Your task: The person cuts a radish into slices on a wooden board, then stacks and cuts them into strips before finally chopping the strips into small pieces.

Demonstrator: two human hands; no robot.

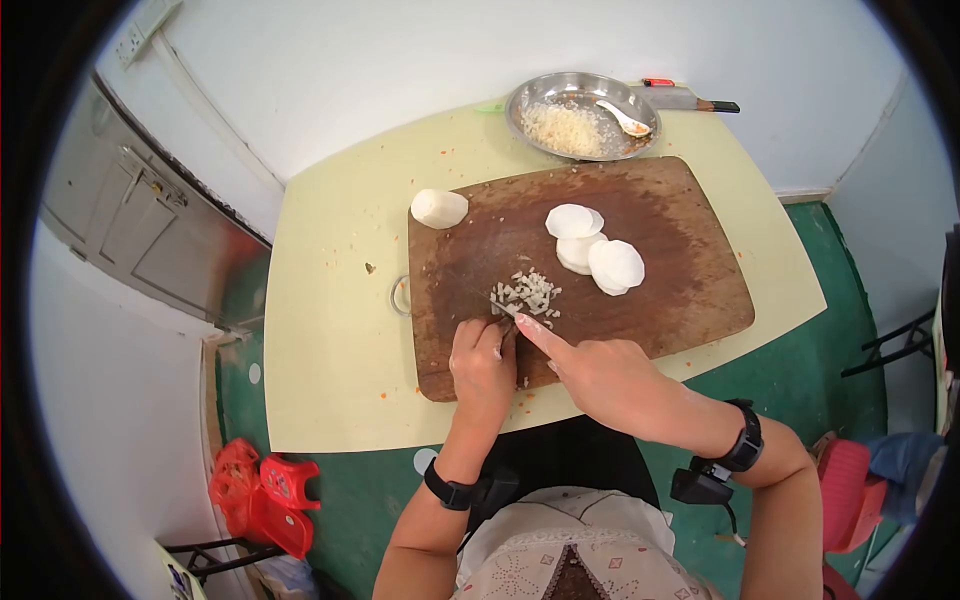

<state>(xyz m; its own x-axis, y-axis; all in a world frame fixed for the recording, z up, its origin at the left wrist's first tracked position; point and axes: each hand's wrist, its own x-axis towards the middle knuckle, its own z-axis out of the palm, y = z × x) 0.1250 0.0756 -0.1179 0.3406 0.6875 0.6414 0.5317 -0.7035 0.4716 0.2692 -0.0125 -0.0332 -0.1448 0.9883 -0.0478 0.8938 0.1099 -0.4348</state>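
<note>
My right hand point(620, 385) is closed around a knife point(503, 308), its index finger stretched along the top of the blade. The handle is hidden under the palm. Against the near side of the blade, my left hand point(483, 368) has its fingers curled; what they pinch, if anything, is hidden. White bits stick to both hands. Just beyond the blade lies a small heap of diced white vegetable point(530, 291) on the wooden cutting board point(660, 290). Round white slices point(617, 265) overlap in stacks to the right. A peeled white root vegetable piece point(439, 209) rests at the board's far left corner.
Behind the board, a steel bowl point(640, 100) holds chopped pale bits point(560, 128) and a white spoon point(625, 118). Another knife point(690, 99) lies beside it. A metal ring point(400, 296) sticks out from the board's left edge. Red plastic stools point(265, 500) stand on the floor at left.
</note>
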